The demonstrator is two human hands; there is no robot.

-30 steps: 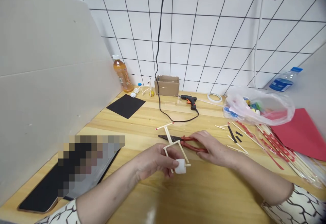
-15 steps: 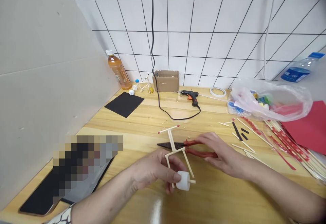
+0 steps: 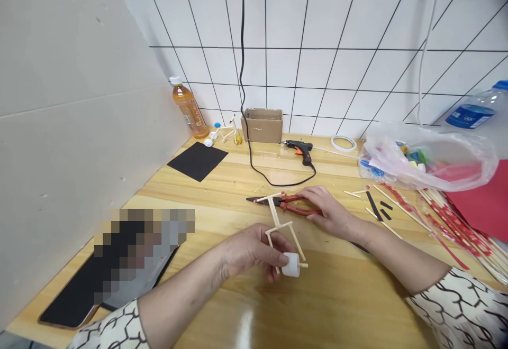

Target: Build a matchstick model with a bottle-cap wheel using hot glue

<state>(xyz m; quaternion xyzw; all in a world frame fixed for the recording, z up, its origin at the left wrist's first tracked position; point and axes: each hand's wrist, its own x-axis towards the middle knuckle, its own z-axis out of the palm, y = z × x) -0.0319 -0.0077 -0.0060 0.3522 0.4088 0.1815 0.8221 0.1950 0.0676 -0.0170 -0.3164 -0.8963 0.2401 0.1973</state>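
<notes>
Evidently, the wooden tabletop (image 3: 222, 195) carries all the items inspected; a translucent plastic bag (image 3: 384, 148) of small coloured parts lies towards its far right corner, and a black sheet (image 3: 198, 161) lies flat near the far left corner, both probably set back to keep them out of the hands' way; a cardboard box (image 3: 262, 131) stands midway along the far edge; a glue gun (image 3: 304, 150) lies just right of it, nozzle towards the box, perhaps so that the tip points away from the worker.

Pliers (image 3: 282, 202) lie near the middle of the tabletop, tips towards the left edge; the right hand (image 3: 323, 209) is half curled over the handle ends, a position that suits steadying or guiding them; whether it grips or merely rests, the inspector cannot tell.

Nearer the front edge, a stick frame (image 3: 279, 228) is in the left hand (image 3: 260, 251), its far crossbar overlapping the pliers in view; contact there cannot be confirmed; thumb and fingers are pinched on the white cylinder (image 3: 292, 265) at its near end, seemingly because that is the bulkiest, safest part to hold.
</notes>
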